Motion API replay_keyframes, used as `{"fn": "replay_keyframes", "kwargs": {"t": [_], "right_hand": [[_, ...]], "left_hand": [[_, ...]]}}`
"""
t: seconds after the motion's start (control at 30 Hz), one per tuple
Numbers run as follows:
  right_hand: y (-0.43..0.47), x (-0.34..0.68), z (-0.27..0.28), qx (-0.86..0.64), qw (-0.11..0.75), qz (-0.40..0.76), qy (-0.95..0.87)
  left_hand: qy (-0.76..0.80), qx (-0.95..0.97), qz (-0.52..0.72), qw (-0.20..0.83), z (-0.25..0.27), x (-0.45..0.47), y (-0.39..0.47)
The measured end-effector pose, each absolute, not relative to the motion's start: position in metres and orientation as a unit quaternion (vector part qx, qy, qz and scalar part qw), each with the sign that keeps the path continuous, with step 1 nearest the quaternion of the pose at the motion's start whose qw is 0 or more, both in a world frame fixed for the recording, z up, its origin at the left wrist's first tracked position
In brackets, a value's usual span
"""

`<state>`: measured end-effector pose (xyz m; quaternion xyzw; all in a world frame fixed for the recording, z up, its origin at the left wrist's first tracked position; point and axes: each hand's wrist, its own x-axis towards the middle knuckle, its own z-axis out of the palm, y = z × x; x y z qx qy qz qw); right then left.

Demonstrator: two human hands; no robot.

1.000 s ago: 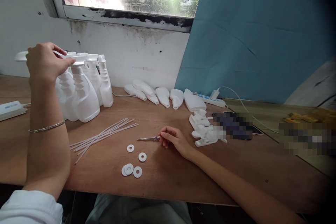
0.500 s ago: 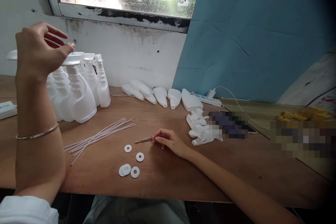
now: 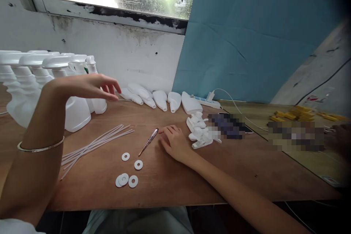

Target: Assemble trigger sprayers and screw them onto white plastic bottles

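Note:
My left hand (image 3: 94, 86) is raised in front of the standing white spray bottles (image 3: 77, 115), fingers loosely apart and holding nothing. On the tabletop rests my right hand (image 3: 175, 142), palm down with its fingers apart. Just left of its fingertips lies a small screwdriver (image 3: 148, 141), its tip pointing toward the near edge. Several flat white ring washers (image 3: 133, 181) lie below the screwdriver, two of them overlapping. A loose bundle of thin white tubes (image 3: 97, 141) lies beneath my left hand. White trigger spray heads (image 3: 201, 131) are heaped to the right of my right hand.
Several white bottles (image 3: 174, 101) without heads lie along the wall. A power strip (image 3: 210, 101) with a white cable stands behind a phone (image 3: 248, 129), partly blurred out. Farther right are yellow pieces (image 3: 296, 112) and a dark, partly visible hand (image 3: 341, 135) of another person.
My left hand has lowered and swung right from the spray bottles' tops. My right hand has let go of the screwdriver, which now lies on the table. The view has turned slightly right.

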<state>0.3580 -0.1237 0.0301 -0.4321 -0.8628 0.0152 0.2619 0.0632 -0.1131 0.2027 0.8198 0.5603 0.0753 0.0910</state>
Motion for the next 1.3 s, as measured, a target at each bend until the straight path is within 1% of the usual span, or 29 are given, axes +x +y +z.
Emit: {"fn": "replay_keyframes", "kwargs": {"t": [0.07, 0.13, 0.2, 0.3, 0.4, 0.5, 0.67, 0.8, 0.9, 1.0, 1.1, 1.2, 1.3], "right_hand": [[-0.123, 0.36, 0.031, -0.481, 0.235, -0.095, -0.839], [-0.122, 0.362, 0.03, -0.529, 0.214, -0.175, -0.802], [-0.12, 0.364, 0.03, -0.569, 0.19, -0.228, -0.767], [-0.117, 0.367, 0.034, -0.608, 0.159, -0.27, -0.73], [-0.116, 0.373, 0.043, -0.641, 0.138, -0.281, -0.7], [-0.116, 0.382, 0.055, -0.675, 0.12, -0.284, -0.671], [-0.113, 0.398, 0.065, -0.701, 0.074, -0.264, -0.658], [-0.112, 0.4, 0.068, -0.714, 0.032, -0.233, -0.659], [-0.113, 0.398, 0.068, -0.712, 0.023, -0.212, -0.669], [-0.114, 0.394, 0.069, -0.701, 0.032, -0.206, -0.682], [-0.115, 0.389, 0.069, -0.657, 0.072, -0.179, -0.729], [-0.12, 0.381, 0.066, -0.569, 0.162, -0.101, -0.8], [-0.128, 0.371, 0.059, -0.473, 0.257, -0.003, -0.842]], "left_hand": [[0.571, 0.81, 0.005, 0.135, 0.197, 0.071, -0.108], [0.572, 0.805, -0.04, 0.156, 0.19, 0.08, -0.105], [0.555, 0.814, -0.051, 0.165, 0.18, 0.089, -0.104], [0.508, 0.842, -0.058, 0.17, 0.156, 0.101, -0.108], [0.446, 0.861, -0.118, 0.216, 0.122, 0.107, -0.117], [0.413, 0.849, -0.14, 0.298, 0.092, 0.106, -0.126], [0.398, 0.866, -0.054, 0.297, 0.069, 0.101, -0.134], [0.394, 0.861, -0.017, 0.321, 0.063, 0.1, -0.136], [0.394, 0.853, -0.001, 0.341, 0.059, 0.098, -0.136], [0.392, 0.844, 0.014, 0.364, 0.055, 0.094, -0.134], [0.393, 0.831, 0.054, 0.391, 0.052, 0.091, -0.131], [0.385, 0.808, 0.093, 0.436, 0.048, 0.091, -0.129], [0.388, 0.787, 0.098, 0.47, 0.046, 0.093, -0.128]]}}
